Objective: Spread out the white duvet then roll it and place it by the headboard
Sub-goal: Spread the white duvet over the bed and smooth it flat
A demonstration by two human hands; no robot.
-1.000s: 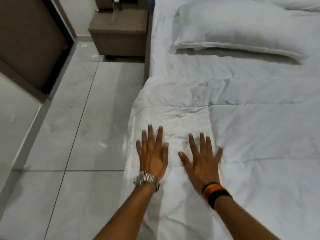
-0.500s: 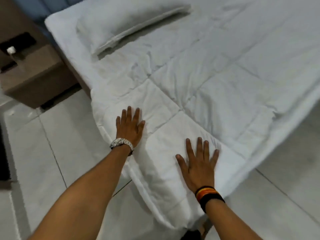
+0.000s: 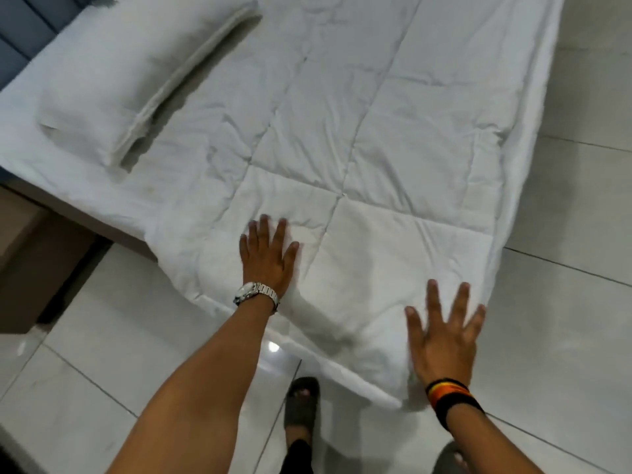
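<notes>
The white quilted duvet (image 3: pixel 376 138) lies spread flat across the bed, its near edge hanging over the bed's side. My left hand (image 3: pixel 268 256), with a metal watch on the wrist, presses flat on the duvet near that edge, fingers apart. My right hand (image 3: pixel 444 333), with a striped wristband, is open with fingers splayed at the duvet's near right corner; whether it touches the fabric I cannot tell. A white pillow (image 3: pixel 136 77) lies at the head end, top left, next to the dark blue headboard (image 3: pixel 24 39).
A brown nightstand (image 3: pixel 30 254) stands at the left beside the bed. Pale glossy floor tiles (image 3: pixel 574 217) surround the bed. My foot in a dark sandal (image 3: pixel 302 405) stands on the floor close under the duvet's hanging edge.
My view has swung toward the foot of the bed. The right hand slid out to the duvet's near corner, and the two hands are now farther apart.
</notes>
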